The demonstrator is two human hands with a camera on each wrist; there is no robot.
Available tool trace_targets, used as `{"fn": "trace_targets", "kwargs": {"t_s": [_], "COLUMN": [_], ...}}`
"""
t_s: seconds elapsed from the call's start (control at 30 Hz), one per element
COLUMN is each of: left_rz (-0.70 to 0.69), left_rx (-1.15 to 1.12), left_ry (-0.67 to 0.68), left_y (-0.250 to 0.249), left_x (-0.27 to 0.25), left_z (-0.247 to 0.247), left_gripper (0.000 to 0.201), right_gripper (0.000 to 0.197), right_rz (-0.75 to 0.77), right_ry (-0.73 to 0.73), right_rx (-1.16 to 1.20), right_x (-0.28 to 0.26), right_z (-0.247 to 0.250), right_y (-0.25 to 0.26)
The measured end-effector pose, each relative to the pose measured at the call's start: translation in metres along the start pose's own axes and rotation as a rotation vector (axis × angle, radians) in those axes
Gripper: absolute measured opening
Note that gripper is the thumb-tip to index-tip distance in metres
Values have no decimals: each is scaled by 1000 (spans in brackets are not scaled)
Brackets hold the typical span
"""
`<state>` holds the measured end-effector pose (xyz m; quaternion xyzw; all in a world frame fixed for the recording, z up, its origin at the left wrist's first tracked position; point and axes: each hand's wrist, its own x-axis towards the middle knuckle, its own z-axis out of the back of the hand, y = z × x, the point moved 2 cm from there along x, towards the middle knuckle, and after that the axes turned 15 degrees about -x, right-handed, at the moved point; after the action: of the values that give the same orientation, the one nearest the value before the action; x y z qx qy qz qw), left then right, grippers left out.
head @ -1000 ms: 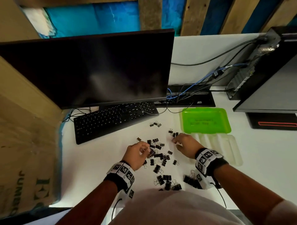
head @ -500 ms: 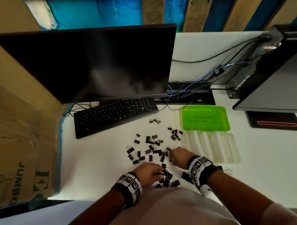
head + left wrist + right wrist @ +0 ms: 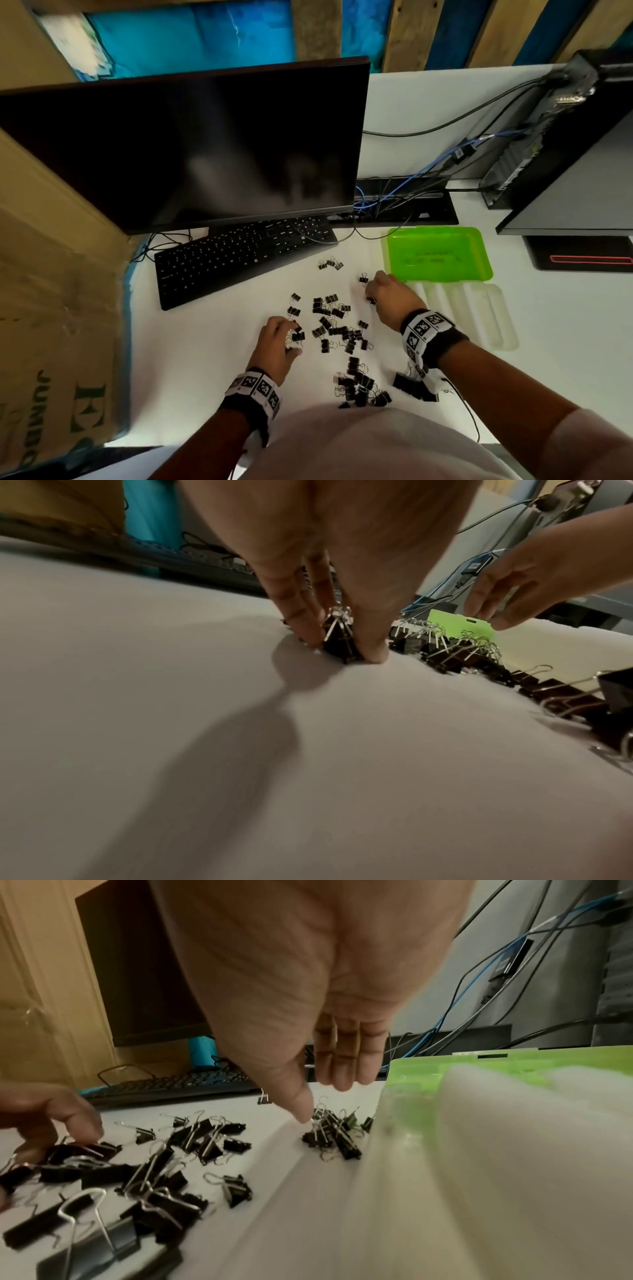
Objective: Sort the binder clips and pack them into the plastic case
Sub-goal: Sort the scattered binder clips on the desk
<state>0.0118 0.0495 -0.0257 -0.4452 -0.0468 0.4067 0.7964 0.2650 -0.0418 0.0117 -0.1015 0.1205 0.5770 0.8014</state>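
Your left hand (image 3: pixel 279 339) has moved out to nine o'clock, pinching binder clips (image 3: pixel 339 639); right hand (image 3: pixel 388 291), fingers spread, returned by the plastic case (image 3: pixel 479 274): sorting continues.

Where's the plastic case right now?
In the head view the plastic case lies open on the white desk, right of the scattered binder clips and just beyond the right hand, its green half toward the cables.

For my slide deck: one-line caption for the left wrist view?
Left hand pinches a black binder clip on the white desk.
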Motion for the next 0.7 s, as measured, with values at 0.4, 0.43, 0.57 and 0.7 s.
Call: {"fn": "trace_targets", "kwargs": {"t_s": [0.4, 0.43, 0.57, 0.7], "left_rz": [-94, -142, -238, -181], "left_rx": [-61, 21, 329, 334], "left_ry": [100, 134, 339, 313], "left_y": [-29, -33, -38, -35], "left_x": [53, 55, 54, 58], "left_z": [5, 4, -13, -22], "left_gripper": [56, 63, 92, 92], "right_gripper": [36, 37, 63, 99], "right_rz": [96, 70, 9, 56], "right_ry": [34, -8, 58, 288], "right_rx": [439, 439, 186, -105], "right_x": [19, 22, 31, 26], "right_z": [-7, -3, 8, 7], "right_y": [17, 13, -7, -9]}}
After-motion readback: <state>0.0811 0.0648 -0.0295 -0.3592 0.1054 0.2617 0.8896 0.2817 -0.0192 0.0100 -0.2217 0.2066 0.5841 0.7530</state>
